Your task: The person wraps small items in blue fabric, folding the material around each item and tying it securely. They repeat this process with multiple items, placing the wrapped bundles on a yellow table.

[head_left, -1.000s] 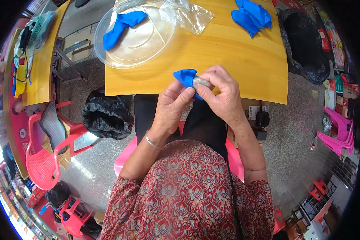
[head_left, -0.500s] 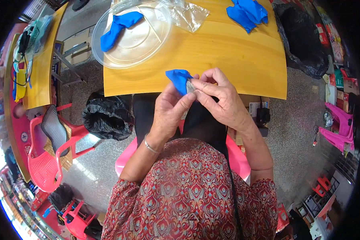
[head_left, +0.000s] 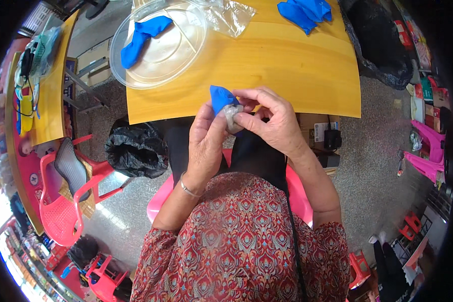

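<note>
Just off the near edge of the table, my left hand (head_left: 206, 130) grips a small blue piece of cloth-like material (head_left: 220, 99). A crumpled greyish, partly see-through wad (head_left: 231, 115) shows at its near end. My right hand (head_left: 274, 121) pinches that wad between thumb and fingers, touching the blue piece from the right. Another blue piece (head_left: 140, 40), long and bent, lies on a round clear plastic lid or tray (head_left: 173, 53) at the far left. More blue material (head_left: 305, 14) rests in folds at the far right of the table.
The yellow table (head_left: 287, 75) spans the front. A clear plastic bag (head_left: 231, 17) lies beyond the lid. Black bag-lined containers stand at left (head_left: 136, 148) and right (head_left: 380, 43). A pink chair (head_left: 60, 216) and a side table (head_left: 50, 100) are on the left.
More of the greyish wad now shows between my hands. Both hands have shifted slightly toward me and the blue piece stands more upright. The view has moved a little.
</note>
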Demonstrator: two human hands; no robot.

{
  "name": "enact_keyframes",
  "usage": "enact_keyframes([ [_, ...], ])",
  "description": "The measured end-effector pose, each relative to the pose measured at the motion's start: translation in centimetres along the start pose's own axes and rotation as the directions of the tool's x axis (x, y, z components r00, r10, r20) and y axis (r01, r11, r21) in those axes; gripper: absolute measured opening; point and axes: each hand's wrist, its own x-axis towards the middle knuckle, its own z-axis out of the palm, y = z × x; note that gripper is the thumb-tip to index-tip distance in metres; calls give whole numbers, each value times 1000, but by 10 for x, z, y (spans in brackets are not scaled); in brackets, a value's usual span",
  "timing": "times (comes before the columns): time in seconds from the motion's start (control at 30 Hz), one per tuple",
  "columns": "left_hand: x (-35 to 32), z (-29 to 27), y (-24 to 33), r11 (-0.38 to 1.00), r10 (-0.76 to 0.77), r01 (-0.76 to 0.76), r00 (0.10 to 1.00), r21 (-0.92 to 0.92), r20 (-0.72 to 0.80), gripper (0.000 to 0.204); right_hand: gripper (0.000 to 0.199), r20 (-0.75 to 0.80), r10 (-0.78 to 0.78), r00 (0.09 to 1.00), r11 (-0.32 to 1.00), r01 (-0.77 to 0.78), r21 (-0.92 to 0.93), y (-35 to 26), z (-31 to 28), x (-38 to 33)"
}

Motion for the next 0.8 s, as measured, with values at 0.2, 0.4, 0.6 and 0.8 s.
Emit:
enact_keyframes([
  [0.2,-5,1,4,999,-30,28,996,27,79,37,27,-8,49,999,999,-50,-10,-1,4,-2],
  [0.4,-4,-2,10,1000,-12,12,1000,-4,3,38,17,30,128,991,810,-122,574,1,14,-7],
  [0.6,-6,-11,3,994,-37,33,998,-101,-42,37,16,-53,94,994,965,-78,250,11,21,-11],
  [0.8,-9,-7,7,987,-79,74,996,-143,-33,40,15,-13,100,995,934,-90,345,10,19,-11],
])
